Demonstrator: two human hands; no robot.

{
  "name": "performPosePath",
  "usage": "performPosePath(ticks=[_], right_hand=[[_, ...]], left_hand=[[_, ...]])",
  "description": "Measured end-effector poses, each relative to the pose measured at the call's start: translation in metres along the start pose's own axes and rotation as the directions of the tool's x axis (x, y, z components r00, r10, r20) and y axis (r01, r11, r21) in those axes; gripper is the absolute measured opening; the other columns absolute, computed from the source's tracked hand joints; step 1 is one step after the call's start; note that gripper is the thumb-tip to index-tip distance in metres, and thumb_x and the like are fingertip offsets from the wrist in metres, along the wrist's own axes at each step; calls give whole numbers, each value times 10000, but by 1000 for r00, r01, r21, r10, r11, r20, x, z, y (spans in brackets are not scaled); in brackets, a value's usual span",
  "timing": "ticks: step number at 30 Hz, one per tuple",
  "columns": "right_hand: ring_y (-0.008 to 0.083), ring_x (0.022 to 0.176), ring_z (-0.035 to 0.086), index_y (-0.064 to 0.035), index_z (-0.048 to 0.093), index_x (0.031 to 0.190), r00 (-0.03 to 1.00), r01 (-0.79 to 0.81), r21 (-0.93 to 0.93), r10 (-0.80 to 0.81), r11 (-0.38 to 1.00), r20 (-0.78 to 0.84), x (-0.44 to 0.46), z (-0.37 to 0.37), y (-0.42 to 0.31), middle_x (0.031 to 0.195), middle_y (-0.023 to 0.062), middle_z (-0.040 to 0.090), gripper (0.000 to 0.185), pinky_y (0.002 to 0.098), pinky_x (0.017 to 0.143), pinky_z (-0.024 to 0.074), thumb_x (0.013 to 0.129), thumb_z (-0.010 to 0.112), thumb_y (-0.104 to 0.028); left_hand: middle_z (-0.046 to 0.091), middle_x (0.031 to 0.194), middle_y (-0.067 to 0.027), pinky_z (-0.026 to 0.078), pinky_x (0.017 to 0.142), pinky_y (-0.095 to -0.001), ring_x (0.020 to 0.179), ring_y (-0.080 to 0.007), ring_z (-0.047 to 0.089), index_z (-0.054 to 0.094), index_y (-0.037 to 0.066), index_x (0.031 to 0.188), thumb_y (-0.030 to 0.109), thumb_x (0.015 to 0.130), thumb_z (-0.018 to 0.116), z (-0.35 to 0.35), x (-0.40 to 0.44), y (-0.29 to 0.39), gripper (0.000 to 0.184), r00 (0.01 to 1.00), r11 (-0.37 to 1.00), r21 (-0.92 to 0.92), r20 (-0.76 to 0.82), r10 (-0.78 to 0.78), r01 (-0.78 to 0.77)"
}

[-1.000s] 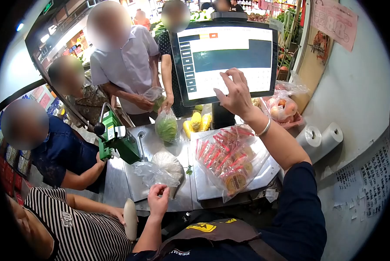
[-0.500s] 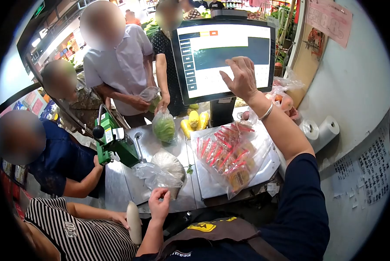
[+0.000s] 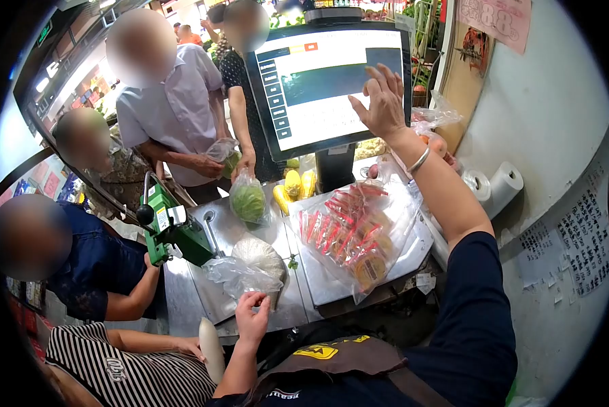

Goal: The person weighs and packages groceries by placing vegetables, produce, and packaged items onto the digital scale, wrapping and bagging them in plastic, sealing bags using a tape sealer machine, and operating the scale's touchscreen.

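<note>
My right hand (image 3: 384, 108) is raised in front of the right part of a lit touchscreen monitor (image 3: 325, 88), fingers spread. Whether a fingertip touches the glass I cannot tell. My left hand (image 3: 252, 317) hovers low at the counter's near edge, fingers curled, with nothing visible in them. Just beyond it lies a clear plastic bag (image 3: 233, 275) by a pale round vegetable or melon (image 3: 260, 256). On the metal scale plate (image 3: 318, 290) rests a clear bag of red-and-white packets (image 3: 345, 234).
A bagged green cabbage (image 3: 249, 202) and yellow corn (image 3: 292, 183) sit on the counter near a green bag-sealing machine (image 3: 175, 227). Several people stand at the left; one's hand is at a white radish (image 3: 211, 349). Plastic bag rolls (image 3: 504, 183) stand at right.
My right hand has shifted rightward and up across the screen, its fingers stretching out more. My left hand stays curled in about the same place. The camera view has turned slightly.
</note>
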State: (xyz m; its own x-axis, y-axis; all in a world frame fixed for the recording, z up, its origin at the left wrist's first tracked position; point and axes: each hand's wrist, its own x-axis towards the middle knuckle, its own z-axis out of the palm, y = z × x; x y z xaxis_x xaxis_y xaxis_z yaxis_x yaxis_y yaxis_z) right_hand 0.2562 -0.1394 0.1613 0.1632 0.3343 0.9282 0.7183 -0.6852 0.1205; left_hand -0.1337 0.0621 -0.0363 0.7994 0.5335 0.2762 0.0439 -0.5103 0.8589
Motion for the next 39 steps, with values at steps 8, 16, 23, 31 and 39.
performPosePath(ticks=[8,16,23,31,39], right_hand=[[342,1296,227,-62,535,801,986,-32,-87,46,996,160,18,19,9,1292,159,434,314,527,1024,93,782,585,-371],[355,1216,319,-51,517,782,986,-122,120,134,985,-96,-48,-39,3,1206,193,465,228,462,999,199,737,656,-227],[325,1043,464,-15,544,880,744,-666,16,664,745,78,-229,-147,11,1046,160,530,162,401,910,349,747,610,-80],[301,885,565,18,599,931,316,-936,-107,935,335,163,-406,-218,5,935,164,589,181,344,792,435,841,522,-119],[272,1002,551,27,542,1115,152,-954,-138,826,266,543,-377,-216,-7,1092,177,584,374,329,884,408,753,476,-36]], left_hand=[[572,800,-90,444,633,-246,674,-149,544,622,-34,824,40,736,635,-1,-3,4,116,999,1000,7,30,-29,28],[591,799,-95,451,635,-250,681,-157,565,629,-33,814,54,748,624,0,-5,7,109,999,1000,26,44,13,-14],[587,811,-92,444,637,-250,690,-153,562,624,-25,847,72,758,628,2,-2,5,132,996,1000,23,88,16,-18],[548,636,-15,393,540,-215,576,-75,482,618,-36,801,64,790,621,36,11,17,101,986,999,-36,169,15,-9],[549,630,16,355,504,-175,559,-30,448,624,-43,790,78,819,615,52,18,28,125,967,981,-190,242,80,-34]])
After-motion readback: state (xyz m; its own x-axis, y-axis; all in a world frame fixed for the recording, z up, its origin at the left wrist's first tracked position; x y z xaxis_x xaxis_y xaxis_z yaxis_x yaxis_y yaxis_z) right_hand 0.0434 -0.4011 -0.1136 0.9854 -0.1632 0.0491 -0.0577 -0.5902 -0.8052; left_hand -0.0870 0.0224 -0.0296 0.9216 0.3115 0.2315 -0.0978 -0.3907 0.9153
